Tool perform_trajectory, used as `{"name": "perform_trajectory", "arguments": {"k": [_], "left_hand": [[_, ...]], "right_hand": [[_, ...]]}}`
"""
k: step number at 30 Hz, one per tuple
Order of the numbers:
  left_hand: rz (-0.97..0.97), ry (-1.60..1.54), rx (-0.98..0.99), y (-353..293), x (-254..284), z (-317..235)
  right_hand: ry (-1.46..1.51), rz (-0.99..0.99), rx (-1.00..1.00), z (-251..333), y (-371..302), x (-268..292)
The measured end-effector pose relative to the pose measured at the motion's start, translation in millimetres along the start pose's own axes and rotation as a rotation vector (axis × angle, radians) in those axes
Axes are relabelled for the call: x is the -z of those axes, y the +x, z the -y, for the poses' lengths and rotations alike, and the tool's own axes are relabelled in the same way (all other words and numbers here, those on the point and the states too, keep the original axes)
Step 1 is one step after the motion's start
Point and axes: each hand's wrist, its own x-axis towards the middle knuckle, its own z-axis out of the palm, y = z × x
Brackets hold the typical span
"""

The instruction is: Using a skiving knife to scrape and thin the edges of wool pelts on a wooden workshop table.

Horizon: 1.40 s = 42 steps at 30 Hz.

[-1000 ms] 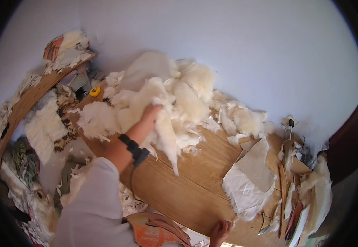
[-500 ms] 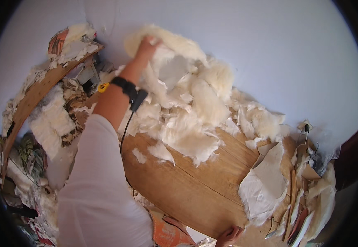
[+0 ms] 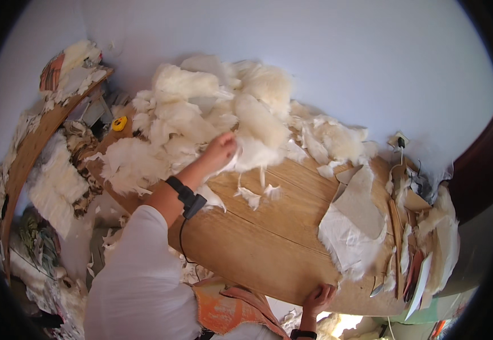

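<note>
My left hand (image 3: 220, 152) is at the fur (image 3: 259, 123) on the table (image 3: 269, 226) — fingers curled in, but I can't tell if they pinch it. My right hand (image 3: 319, 298) rests on the table's edge — fingers folded in.

A whitish, loose sleeve (image 3: 136, 277); left wrist (image 3: 194, 174) with black strap (image 3: 175, 184), boxy module (image 3: 193, 205) and thin dark cable (image 3: 180, 239); right wrist (image 3: 310, 317) wears apparently another black band (image 3: 303, 334).
</note>
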Motion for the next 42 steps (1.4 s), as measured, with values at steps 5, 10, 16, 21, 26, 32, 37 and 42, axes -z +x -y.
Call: {"name": "perform_trajectory", "arguments": {"k": [5,10,16,21,26,32,37,42], "left_hand": [[0.068,-0.271,-0.18,-29.5,-58.2,-114.3],[0.681,0.095,-0.168,-107.8,-173.3,-115.9],[0.601,0.512,-0.113,-159.3,-215.5,-39.2],[0.593,0.602,-0.429,-241.5,-251.8,28.5],[0.728,1.049,-0.519,-307.8,-216.8,48.6],[0.591,0.992,-0.397,-331.7,-162.2,32.0],[0.475,0.985,-0.429,-319.8,-179.8,39.6],[0.578,0.967,-0.334,-296.5,-169.9,45.6]], "right_hand": [[0.02,0.028,-0.017,-6.1,0.2,3.1],[0.478,0.121,-0.376,-27.2,-4.9,30.3],[0.341,-0.072,-0.385,-41.6,-17.3,105.9],[0.228,0.378,0.248,-27.7,-15.5,106.2],[0.179,0.445,0.301,-34.2,-23.7,73.7],[0.207,0.4,0.266,-44.7,-32.5,61.7],[0.43,0.265,0.071,-38.0,-27.3,64.0],[0.245,0.383,0.128,-26.2,-14.9,72.9]]}}
